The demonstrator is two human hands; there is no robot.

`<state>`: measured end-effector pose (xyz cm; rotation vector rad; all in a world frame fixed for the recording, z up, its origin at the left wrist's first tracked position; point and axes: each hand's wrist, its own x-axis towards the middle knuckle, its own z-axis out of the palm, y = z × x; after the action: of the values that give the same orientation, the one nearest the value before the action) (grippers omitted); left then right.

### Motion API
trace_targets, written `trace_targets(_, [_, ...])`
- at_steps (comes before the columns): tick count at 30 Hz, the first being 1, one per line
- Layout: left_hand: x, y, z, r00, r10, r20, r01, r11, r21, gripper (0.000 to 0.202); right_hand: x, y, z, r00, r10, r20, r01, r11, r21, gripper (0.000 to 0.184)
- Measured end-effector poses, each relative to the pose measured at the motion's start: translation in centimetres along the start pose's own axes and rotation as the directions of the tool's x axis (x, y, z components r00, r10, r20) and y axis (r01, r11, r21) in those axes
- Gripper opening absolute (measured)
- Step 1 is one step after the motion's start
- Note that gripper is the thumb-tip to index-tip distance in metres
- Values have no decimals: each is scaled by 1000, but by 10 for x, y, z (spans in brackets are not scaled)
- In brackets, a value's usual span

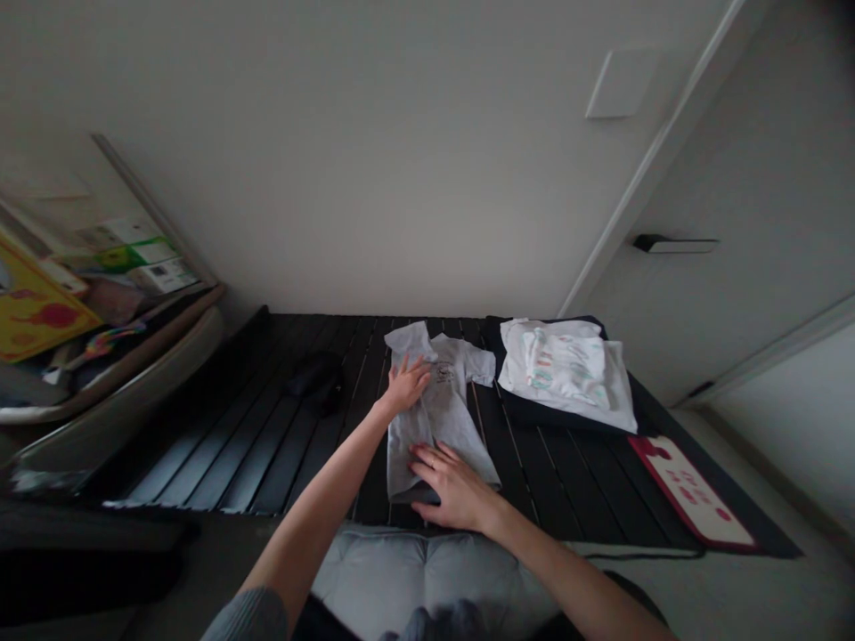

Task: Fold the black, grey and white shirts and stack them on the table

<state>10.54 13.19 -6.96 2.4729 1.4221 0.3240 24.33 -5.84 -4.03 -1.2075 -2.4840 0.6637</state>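
A light grey short-sleeved shirt [437,414] lies on the black slatted table [227,454], its body partly folded lengthwise and one sleeve sticking out to the right. My left hand [406,387] rests flat on its upper part with the fingers spread. Lower down, my right hand [449,485] lies on the shirt's near end, close to the table's front edge, fingers apart. Neither hand visibly grips the cloth. To the right, a folded white garment with a colourful print [565,369] sits on a dark cloth [554,418].
A black soft object [313,383] lies left of the shirt. A red and white mat [691,494] sits at the table's front right corner. A grey cushion [374,579] is below the near edge, a wall stands behind, a door at right, and a cluttered chair at left.
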Motion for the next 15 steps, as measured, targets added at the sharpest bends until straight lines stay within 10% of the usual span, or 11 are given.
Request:
trace_targets(11, [-15, 7, 15, 997, 46, -59, -36, 985, 170, 63, -2, 8, 15, 995, -38, -88, 41, 999, 31, 48])
trace_targets(15, [-34, 6, 11, 1000, 29, -10, -26, 978, 207, 63, 10, 43, -4, 933, 119, -339, -98, 992, 78, 40])
